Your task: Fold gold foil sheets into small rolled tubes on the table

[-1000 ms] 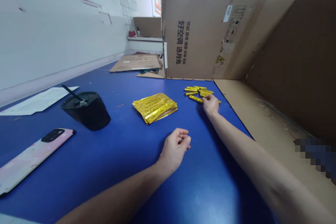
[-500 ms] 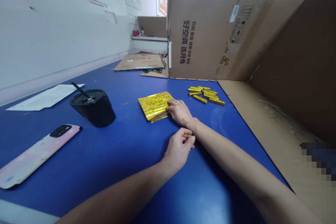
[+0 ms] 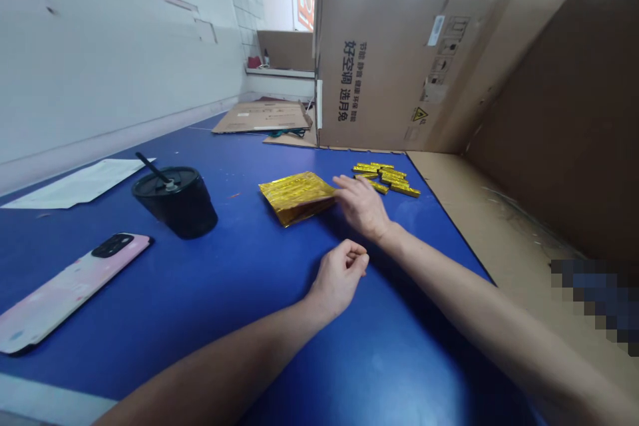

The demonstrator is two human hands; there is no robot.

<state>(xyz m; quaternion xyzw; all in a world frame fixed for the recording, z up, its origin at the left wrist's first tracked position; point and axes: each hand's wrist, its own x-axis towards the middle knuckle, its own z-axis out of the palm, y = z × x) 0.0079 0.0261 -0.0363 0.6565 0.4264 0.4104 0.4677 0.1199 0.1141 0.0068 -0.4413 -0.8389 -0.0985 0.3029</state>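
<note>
The foil stack, long axis left-to-right, is touched by the right hand, grip unclear. The left hand is curled shut, contents hidden. The blue surface is backed by cardboard, upper right.

R hand at edge of gold foil stack, L hand loosely curled nearby

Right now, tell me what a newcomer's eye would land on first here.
Probably the shiny gold sheets on the blue table, with the right hand at their right edge. Just beyond that hand lies a cluster of gold strips. The big printed cardboard box looming behind them would likely catch the eye next.
</note>
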